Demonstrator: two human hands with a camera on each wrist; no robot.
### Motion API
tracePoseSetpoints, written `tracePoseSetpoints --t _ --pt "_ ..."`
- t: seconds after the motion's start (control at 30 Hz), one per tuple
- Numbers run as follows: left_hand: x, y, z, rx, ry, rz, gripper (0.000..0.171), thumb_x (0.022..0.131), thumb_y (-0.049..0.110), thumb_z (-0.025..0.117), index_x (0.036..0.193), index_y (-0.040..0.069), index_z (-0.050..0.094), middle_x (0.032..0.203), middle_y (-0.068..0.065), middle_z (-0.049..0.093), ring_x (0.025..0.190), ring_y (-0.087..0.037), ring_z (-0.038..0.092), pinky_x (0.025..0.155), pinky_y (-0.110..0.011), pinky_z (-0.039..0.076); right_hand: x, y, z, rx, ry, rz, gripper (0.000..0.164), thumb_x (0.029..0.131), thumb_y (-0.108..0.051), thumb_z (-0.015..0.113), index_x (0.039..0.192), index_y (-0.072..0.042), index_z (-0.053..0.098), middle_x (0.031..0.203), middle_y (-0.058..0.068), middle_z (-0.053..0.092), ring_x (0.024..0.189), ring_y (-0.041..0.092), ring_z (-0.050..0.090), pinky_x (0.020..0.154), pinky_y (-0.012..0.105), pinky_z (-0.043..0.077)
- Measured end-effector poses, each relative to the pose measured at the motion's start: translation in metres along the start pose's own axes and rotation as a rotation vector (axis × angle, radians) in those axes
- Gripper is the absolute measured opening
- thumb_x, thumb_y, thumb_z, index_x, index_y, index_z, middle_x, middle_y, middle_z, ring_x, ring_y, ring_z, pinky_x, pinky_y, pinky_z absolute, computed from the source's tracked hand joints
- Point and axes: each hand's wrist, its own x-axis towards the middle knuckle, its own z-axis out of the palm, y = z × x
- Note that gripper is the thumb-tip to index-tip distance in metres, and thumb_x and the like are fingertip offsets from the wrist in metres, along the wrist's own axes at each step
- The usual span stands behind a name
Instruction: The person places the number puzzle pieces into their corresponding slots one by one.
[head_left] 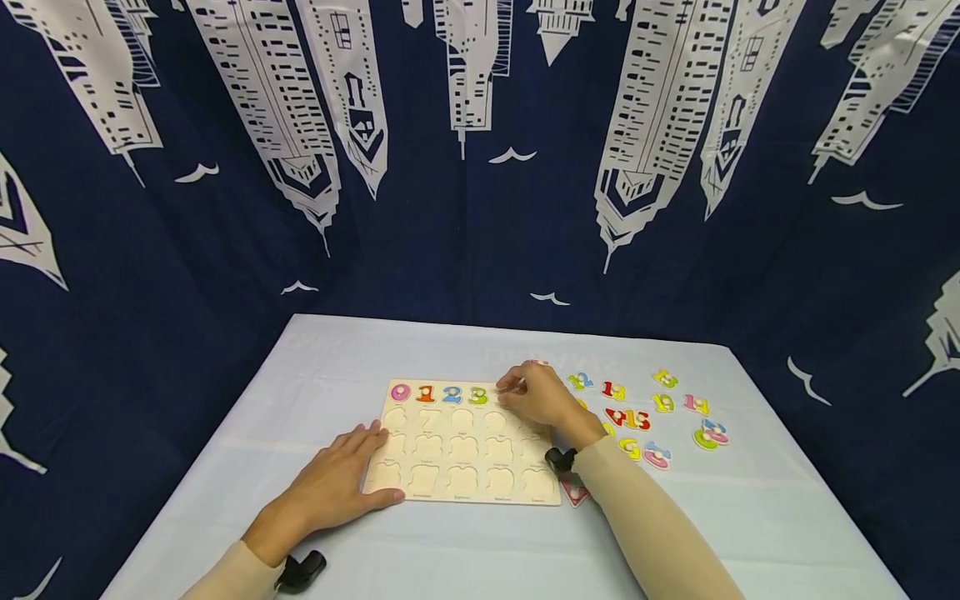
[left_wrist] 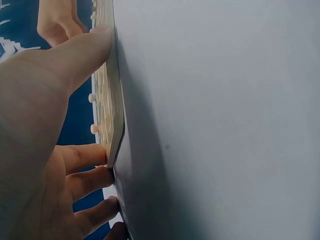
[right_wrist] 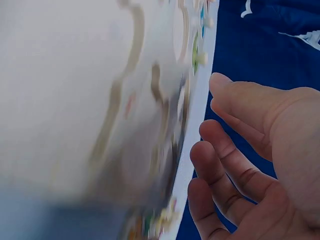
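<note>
A pale wooden number puzzle board [head_left: 442, 492] lies on the table, with pieces 0 [head_left: 401, 392], 1 [head_left: 426, 393], 2 [head_left: 452, 395] and 3 [head_left: 477, 396] in its top row. My left hand [head_left: 337, 479] rests at the board's near left corner; the thumb touches the near edge and the fingers lie along the left side. Over the top row, just right of the green 3, is my right hand [head_left: 536, 396]. Its fingers are loosely bent. In the right wrist view, no piece shows between the right fingertips [right_wrist: 220, 82]. The hand hides part of the board's right side.
Several loose number pieces lie right of the board, among them a red one [head_left: 613, 390], a yellow one [head_left: 662, 403] and an overlapping pair [head_left: 710, 434]. A red piece [head_left: 574, 493] sits by the near right corner. A dark blue printed curtain [head_left: 465, 233] hangs behind the white table [head_left: 450, 558].
</note>
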Motion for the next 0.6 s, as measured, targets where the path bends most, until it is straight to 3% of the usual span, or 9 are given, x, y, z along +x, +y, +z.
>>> tracePoseSetpoints --t 0.43,0.6 --pt "0.002 0.001 0.001 0.009 -0.009 0.003 0.113 0.095 0.079 0.083 0.174 0.004 0.052 0.186 -0.022 0.044 0.17 -0.053 0.045 0.13 -0.077 0.046 -0.043 0.043 -0.056 -0.062 0.033 0.028 0.021 0.104 -0.016 0.088 0.124 -0.009 0.089 0.122 0.01 0.083 0.103 0.026 0.071 0.081 0.03 0.056" --pt "0.001 0.002 0.0 0.013 -0.006 0.005 0.113 0.095 0.079 0.083 0.174 0.004 0.053 0.186 -0.022 0.045 0.169 -0.053 0.046 0.129 -0.077 0.047 -0.06 0.062 -0.076 -0.076 0.045 0.061 0.021 0.105 -0.018 0.088 0.124 -0.009 0.088 0.126 0.011 0.083 0.104 0.026 0.073 0.084 0.031 0.058"
